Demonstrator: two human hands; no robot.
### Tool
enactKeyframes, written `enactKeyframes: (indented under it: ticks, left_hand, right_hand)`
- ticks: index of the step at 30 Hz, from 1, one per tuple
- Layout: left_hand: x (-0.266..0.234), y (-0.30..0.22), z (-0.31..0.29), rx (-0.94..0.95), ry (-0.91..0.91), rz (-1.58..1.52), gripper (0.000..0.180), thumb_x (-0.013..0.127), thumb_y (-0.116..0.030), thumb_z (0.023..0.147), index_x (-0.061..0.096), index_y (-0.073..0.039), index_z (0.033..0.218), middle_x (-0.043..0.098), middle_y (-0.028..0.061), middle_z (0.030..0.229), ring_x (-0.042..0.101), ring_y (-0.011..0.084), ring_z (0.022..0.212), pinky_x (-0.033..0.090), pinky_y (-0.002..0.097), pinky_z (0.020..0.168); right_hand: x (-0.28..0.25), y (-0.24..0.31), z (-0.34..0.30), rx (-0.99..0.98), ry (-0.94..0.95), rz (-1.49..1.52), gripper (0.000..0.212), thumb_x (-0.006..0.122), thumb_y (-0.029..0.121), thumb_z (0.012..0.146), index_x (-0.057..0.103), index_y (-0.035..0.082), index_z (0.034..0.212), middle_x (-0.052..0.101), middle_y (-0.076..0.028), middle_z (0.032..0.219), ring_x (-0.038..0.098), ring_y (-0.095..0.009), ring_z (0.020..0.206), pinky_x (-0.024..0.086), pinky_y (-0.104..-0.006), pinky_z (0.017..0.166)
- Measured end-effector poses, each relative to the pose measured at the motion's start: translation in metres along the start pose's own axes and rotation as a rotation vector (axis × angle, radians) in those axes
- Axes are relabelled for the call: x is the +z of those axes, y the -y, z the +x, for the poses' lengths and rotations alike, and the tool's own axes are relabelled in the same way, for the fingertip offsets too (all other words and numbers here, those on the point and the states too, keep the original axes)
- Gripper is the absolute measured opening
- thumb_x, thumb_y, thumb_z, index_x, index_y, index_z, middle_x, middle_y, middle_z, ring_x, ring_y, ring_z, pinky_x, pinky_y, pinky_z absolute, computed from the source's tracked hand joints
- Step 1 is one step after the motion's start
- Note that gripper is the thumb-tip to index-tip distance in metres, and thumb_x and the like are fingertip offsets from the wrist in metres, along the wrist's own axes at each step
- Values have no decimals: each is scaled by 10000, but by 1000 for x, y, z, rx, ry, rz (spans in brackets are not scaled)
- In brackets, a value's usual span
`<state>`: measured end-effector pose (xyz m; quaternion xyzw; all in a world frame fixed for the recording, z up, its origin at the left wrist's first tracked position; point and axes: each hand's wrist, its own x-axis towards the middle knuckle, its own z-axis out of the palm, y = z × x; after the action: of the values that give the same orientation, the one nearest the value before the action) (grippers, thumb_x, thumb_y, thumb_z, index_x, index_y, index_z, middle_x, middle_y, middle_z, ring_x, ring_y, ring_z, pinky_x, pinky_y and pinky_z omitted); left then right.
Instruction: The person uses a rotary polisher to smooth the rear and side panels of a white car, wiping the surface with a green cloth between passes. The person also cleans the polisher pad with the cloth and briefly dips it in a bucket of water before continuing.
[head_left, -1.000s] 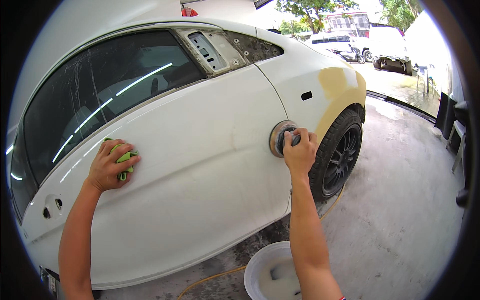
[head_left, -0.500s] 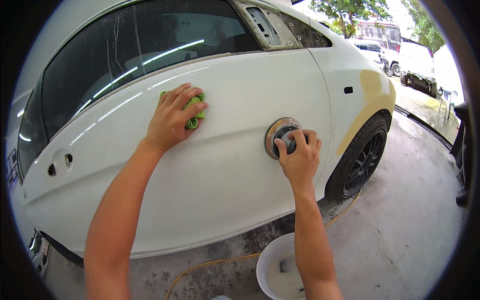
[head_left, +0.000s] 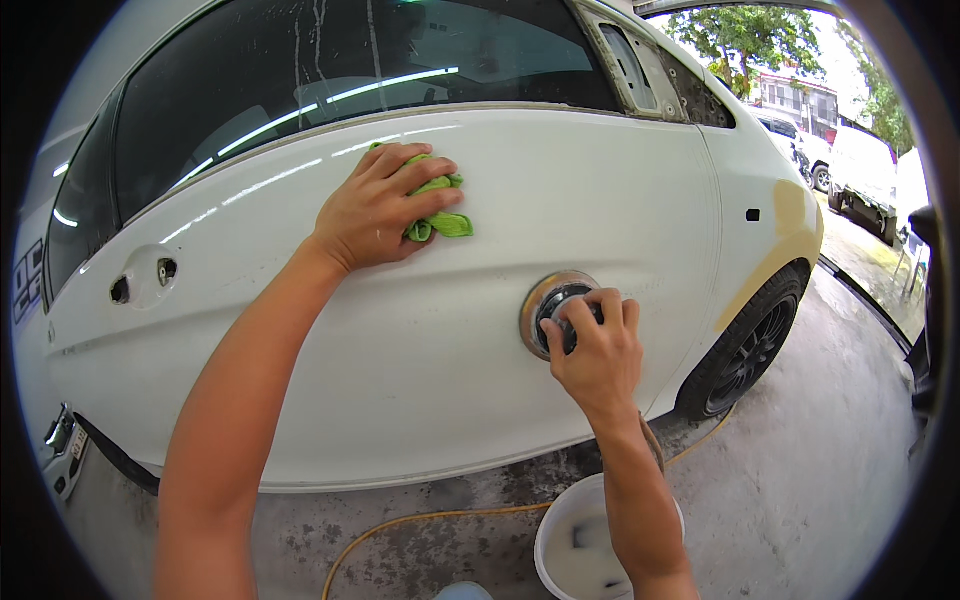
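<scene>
A white car door fills the middle of the view. High on it, below the window, my left hand is closed around a crumpled green cloth that lies against the paint. Lower and to the right, my right hand grips a round palm sander from above, fingers curled over its dark body. The sander's disc pad rests against the door around the raised crease line. Part of a brownish hose shows beside my right wrist. My palm and fingers hide much of the sander's body and the cloth.
Below the door stands a white bucket holding cloudy liquid. A yellow hose crosses the wet concrete floor. To the right are the black wheel and a fender with tan patches. Door handle openings sit at left.
The view has shifted, so the car sits farther right. Against the door, the sander has moved left and slightly down. The cloth has moved slightly right, and more of it sticks out below my fingers.
</scene>
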<state>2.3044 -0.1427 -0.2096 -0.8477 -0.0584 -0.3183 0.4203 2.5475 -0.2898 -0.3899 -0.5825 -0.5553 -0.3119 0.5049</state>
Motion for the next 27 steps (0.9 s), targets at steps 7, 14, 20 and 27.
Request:
enactKeyframes:
  ticks: [7, 14, 20, 27]
  left_hand:
    - [-2, 1, -2, 18, -24, -10, 522, 897, -191, 703, 703, -240, 1186, 622, -31, 1396, 528, 277, 1380, 451, 469, 1185]
    - [-34, 18, -37, 60, 119, -27, 559, 919, -177, 671, 686, -248, 1174, 604, -39, 1406, 516, 274, 1385, 463, 455, 1190]
    - [-61, 35, -85, -85, 115, 22, 594, 914, -104, 597, 717, -224, 1145, 625, -13, 1385, 535, 297, 1372, 471, 473, 1192]
    - [-41, 17, -83, -203, -41, 80, 548, 921, -145, 623, 725, -229, 1127, 637, -34, 1361, 547, 270, 1348, 471, 451, 1179]
  right_hand:
    - [20, 100, -4, -199, 97, 94, 179, 847, 169, 789, 714, 176, 909, 626, -61, 1088, 591, -341, 957, 574, -427, 659]
    - [16, 90, 7, -381, 159, 74, 142, 786, 150, 824, 714, 169, 945, 615, -88, 1084, 591, -352, 955, 575, -427, 686]
    - [-13, -39, 13, -94, 89, -106, 161, 841, 225, 841, 719, 173, 933, 608, -73, 1094, 587, -342, 1013, 584, -455, 698]
    - [-43, -146, 14, 143, 73, -183, 320, 916, 259, 793, 691, 85, 939, 602, -106, 1098, 577, -364, 1053, 517, -499, 869]
